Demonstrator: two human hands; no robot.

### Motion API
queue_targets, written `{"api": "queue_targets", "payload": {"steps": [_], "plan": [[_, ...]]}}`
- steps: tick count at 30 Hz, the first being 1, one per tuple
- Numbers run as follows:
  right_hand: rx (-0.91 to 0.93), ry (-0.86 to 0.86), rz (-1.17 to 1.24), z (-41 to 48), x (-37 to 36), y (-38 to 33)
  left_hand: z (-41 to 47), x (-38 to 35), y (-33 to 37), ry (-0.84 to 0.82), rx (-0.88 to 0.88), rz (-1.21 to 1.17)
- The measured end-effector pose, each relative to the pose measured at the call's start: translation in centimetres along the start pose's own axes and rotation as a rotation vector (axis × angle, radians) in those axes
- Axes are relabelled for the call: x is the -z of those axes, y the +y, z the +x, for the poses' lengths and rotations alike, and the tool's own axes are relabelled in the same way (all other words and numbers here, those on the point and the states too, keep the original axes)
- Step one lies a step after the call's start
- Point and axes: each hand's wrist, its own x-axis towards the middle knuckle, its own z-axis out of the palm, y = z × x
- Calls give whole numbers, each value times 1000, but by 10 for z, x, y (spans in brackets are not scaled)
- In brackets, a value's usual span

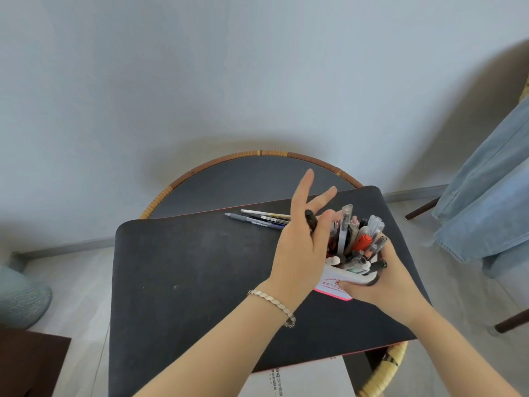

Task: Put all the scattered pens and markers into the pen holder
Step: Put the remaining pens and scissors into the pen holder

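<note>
A white pen holder [340,279] with red print stands on the black mat [200,267], packed with several pens and markers, one with a red cap [364,241]. My right hand [386,279] grips the holder from the right side. My left hand [303,242] hovers at the holder's left rim, pinching a black pen [311,220] with thumb and bent fingers while two fingers stick up. Three loose pens [257,218] lie on the mat just behind my left hand.
The mat covers a round dark table with a wicker rim [257,153] against a white wall. Blue denim cloth [483,207] hangs at the right. A white box [300,379] lies under the mat's near edge. A teal object [20,296] sits at the left.
</note>
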Motion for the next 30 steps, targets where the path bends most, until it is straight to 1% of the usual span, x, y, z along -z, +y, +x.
{"api": "queue_targets", "payload": {"steps": [2,5,8,10,11,13,15,17,18,19,21,23,25,27,28,30], "plan": [[14,51,-11,-1,0,-3,-2,6,-2,3,-28,34],[65,74,-2,-2,-4,-10,-4,21,-2,-11,-82,137],[96,53,34,1,-19,-26,-6,43,2,-22,-94,208],[116,3,78,6,-34,-35,-7,60,5,-61,-124,250],[118,-30,89,10,-43,-40,-9,68,5,-105,-146,305],[116,-92,100,17,-62,-48,-12,83,-2,-204,-151,500],[130,-120,94,23,-77,-53,-14,97,-18,-272,-119,714],[113,-132,84,29,-83,-56,-15,106,-28,-359,-51,849],[105,-144,91,31,-83,-57,-14,109,-30,-383,-35,855],[107,-164,97,31,-81,-57,-14,111,-27,-372,-35,814],[120,-205,88,31,-77,-60,-12,110,-15,-303,-78,722],[140,-223,74,31,-74,-61,-8,105,-10,-289,-215,763],[150,-226,51,32,-74,-60,-5,99,-13,-325,-342,885],[151,-211,35,33,-77,-58,-3,98,-20,-365,-353,989],[142,-208,22,34,-78,-55,-5,97,-22,-378,-348,992],[116,-271,-40,36,-76,-51,-14,97,-26,-376,-283,848]]}}
